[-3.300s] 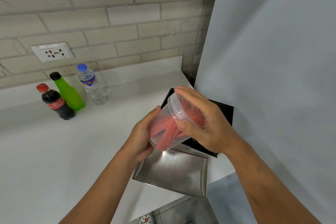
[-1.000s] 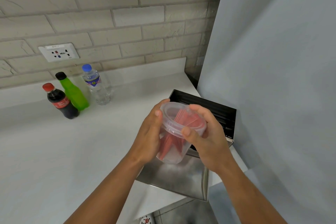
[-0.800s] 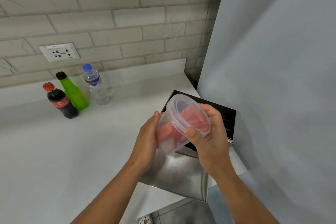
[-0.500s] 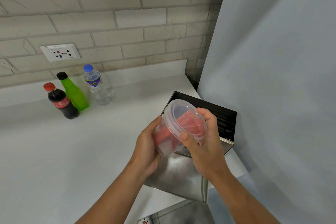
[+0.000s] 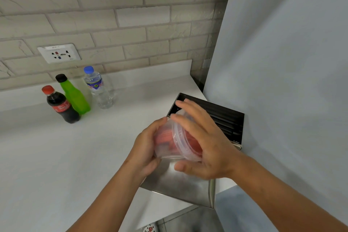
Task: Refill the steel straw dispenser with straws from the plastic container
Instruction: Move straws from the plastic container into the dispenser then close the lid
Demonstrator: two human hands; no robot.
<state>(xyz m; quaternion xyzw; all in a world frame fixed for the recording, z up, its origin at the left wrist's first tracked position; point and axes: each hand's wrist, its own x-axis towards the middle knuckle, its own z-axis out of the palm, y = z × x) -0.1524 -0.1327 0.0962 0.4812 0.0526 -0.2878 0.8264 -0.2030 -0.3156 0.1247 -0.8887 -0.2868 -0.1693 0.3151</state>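
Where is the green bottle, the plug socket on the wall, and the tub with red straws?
green bottle [image 5: 76, 100], head view, on its body
plug socket [image 5: 59, 53], head view, on its faceplate
tub [image 5: 165, 142], head view, on its clear side wall

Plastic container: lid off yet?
No, the clear lid is on the plastic container of red straws, held tilted between the left hand and the right hand.
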